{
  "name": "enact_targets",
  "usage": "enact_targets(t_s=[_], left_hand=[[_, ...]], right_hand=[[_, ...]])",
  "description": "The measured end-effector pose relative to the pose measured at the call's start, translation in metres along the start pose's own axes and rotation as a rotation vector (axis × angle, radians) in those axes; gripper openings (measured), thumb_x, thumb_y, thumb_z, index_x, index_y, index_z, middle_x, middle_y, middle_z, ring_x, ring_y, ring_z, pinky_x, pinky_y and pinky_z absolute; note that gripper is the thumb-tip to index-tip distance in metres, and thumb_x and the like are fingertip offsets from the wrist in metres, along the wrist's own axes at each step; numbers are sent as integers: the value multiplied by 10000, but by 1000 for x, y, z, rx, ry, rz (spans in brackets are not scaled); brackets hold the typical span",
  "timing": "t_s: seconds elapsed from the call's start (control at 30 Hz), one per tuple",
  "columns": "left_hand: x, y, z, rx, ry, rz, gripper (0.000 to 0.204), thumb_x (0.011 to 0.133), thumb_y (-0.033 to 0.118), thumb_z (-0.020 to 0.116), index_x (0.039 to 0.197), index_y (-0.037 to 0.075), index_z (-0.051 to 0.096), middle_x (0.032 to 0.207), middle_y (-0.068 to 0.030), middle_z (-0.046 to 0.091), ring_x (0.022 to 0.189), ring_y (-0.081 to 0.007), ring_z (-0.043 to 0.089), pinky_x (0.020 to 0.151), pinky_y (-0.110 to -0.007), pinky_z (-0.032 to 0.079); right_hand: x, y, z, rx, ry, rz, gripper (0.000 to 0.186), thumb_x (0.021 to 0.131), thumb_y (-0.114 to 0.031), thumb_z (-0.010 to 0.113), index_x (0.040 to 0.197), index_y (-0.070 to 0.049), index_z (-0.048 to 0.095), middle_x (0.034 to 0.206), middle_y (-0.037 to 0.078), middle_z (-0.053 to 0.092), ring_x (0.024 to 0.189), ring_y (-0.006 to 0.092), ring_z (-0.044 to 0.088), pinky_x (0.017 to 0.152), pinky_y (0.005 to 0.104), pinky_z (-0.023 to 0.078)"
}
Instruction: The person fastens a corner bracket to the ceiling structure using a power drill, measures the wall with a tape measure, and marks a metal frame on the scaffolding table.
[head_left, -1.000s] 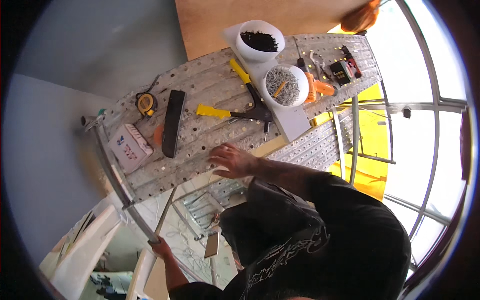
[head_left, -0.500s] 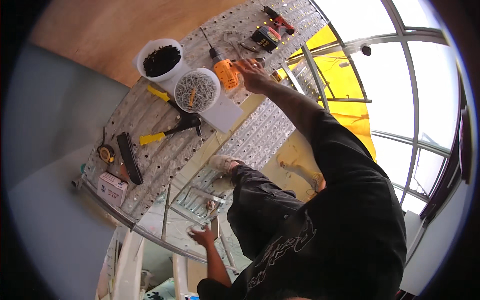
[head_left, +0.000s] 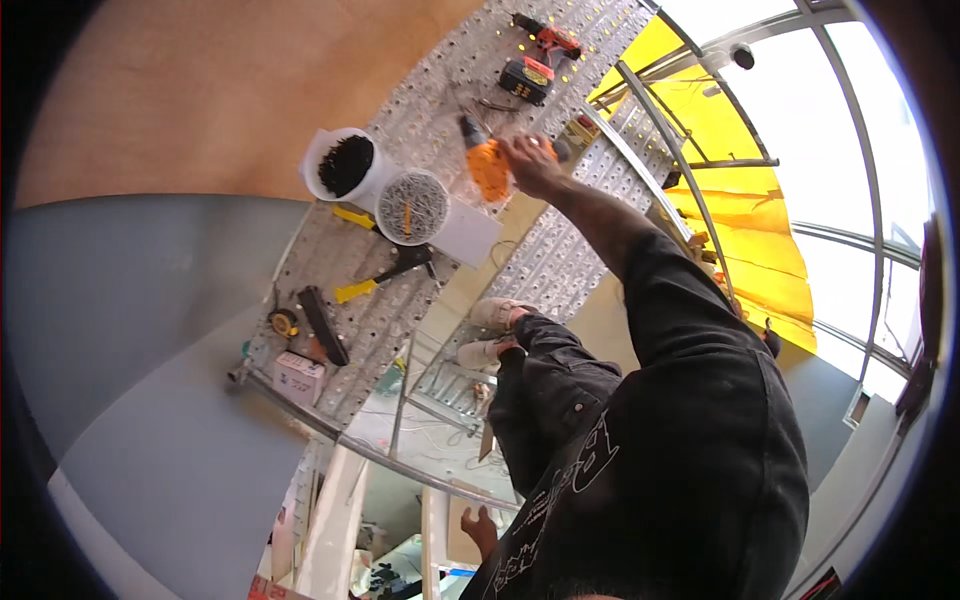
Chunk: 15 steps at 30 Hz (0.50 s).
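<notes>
My right hand (head_left: 535, 167) is wrapped around the handle of an orange cordless drill (head_left: 488, 170), low over the perforated metal scaffold deck (head_left: 425, 110). The drill's dark chuck points up and left in the picture, and its edges are smeared by motion. My left hand (head_left: 480, 527) hangs low beside my body, fingers apart and slightly curled, holding nothing. Close to the drill stand a white tub of silver screws (head_left: 412, 205) and a white bucket of black screws (head_left: 346, 165). A red-and-black cordless drill (head_left: 530, 75) lies on the deck beyond my right hand.
A black tool with two yellow handles (head_left: 405, 262), a tape measure (head_left: 284, 322), a long black case (head_left: 323, 326) and a small box (head_left: 299, 377) lie on the deck. A metal rail (head_left: 390, 462) bounds the near end. Yellow sheeting (head_left: 745, 230) hangs at right.
My right hand has gone from reaching over the orange drill with fingers extended to gripping its handle, and the drill has tilted. My left hand has dropped lower. The whole view has shifted.
</notes>
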<state>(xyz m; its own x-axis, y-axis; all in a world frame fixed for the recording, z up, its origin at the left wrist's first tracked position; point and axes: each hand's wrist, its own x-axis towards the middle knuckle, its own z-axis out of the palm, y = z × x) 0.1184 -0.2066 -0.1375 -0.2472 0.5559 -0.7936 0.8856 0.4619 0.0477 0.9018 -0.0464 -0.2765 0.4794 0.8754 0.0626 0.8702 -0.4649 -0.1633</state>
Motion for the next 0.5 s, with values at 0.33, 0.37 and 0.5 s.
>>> enact_targets(t_s=[0.33,0.37,0.5], left_hand=[[-21,56,-7,-114,-56,189,650,751,434,755,1275,90,582,1317,-193,519,1226,-368,506,1015,-438,434],[-20,68,-14,-220,18,181,650,751,434,755,1275,90,582,1317,-193,519,1226,-368,506,1015,-438,434],[-15,86,-56,-299,-45,341,614,843,455,710,1220,-14,589,1144,-234,649,1053,-329,636,906,-416,496]], right_hand=[[-212,-79,-123,1228,-241,397,393,946,-355,613,1234,-94,557,1088,89,648,955,267,641,820,433,528],[-252,-84,-108,1629,-181,449,340,1024,-329,477,1268,-99,538,1094,55,640,952,224,637,807,409,541],[-274,-163,-112,1356,-327,383,403,995,-386,510,1280,-101,531,1084,66,640,943,213,638,800,396,547]])
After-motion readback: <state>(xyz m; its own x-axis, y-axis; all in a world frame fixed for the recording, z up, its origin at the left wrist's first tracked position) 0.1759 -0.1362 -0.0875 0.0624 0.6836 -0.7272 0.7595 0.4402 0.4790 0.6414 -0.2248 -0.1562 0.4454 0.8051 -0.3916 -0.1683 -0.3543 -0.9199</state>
